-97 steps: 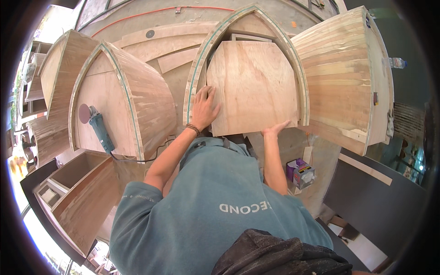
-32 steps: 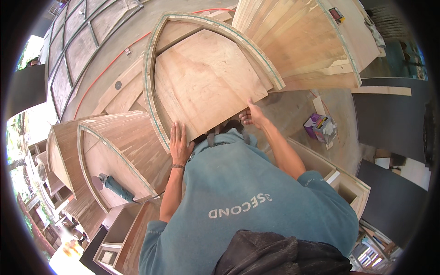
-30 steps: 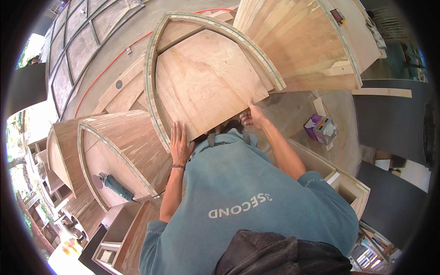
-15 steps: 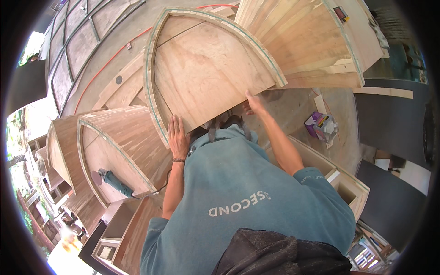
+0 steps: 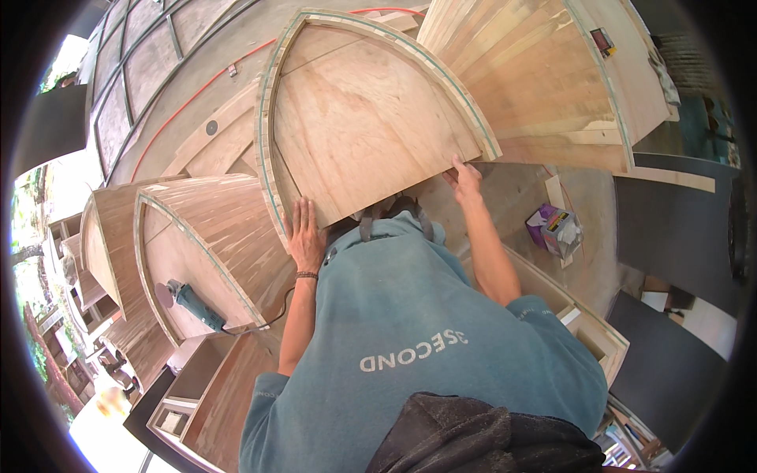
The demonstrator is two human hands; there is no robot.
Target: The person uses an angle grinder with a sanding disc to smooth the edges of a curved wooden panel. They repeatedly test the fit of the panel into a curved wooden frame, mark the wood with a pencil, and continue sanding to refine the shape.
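Both my forearms run up from under my teal shirt, bare from the sleeve, elbows bent, reaching to the lower edge of a plywood panel. Left arm goes nearly straight up, a dark band at the wrist; right arm angles up and slightly left, longer in reach. The panel is a pointed-arch shape, pale wood with visible grain, sitting inside a curved laminated frame with a greenish line along its edge. It lies in front of me, tilted, its lower edge running from my left hand up to my right. Left hand is open, fingers spread and flat, palm pressed against the panel's lower left corner where it meets the frame. Right hand is at the lower right corner, fingers curled over the edge there, gripping it; how far they wrap under I cannot tell. To my left stands another arched wooden shell, and a blue-green grinder lies on its flat face, cord trailing. To my right, on the concrete floor, sits a small purple box, well apart from my hand.
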